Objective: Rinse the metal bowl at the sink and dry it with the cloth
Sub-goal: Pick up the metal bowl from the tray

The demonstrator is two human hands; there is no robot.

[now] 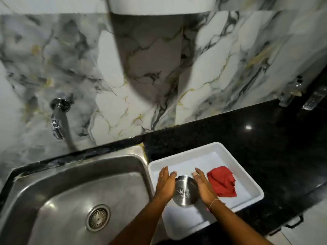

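Observation:
A round metal bowl (184, 190) sits in a white tray (247, 177) on the black counter, right of the sink. My left hand (165, 183) is flat against the bowl's left side and my right hand (203, 186) against its right side, fingers straight and pointing away from me. Neither hand wraps around the bowl. A crumpled red cloth (223, 181) lies in the tray just right of my right hand. The steel sink (53, 191) with its round drain (98, 217) fills the lower left; a chrome tap (58, 117) juts from the marble wall above it.
The black counter (247, 135) runs right of the sink along the marble wall. Two clear bottles (290, 92) stand at the far right by the wall. A cupboard handle (292, 223) shows below the counter edge at lower right.

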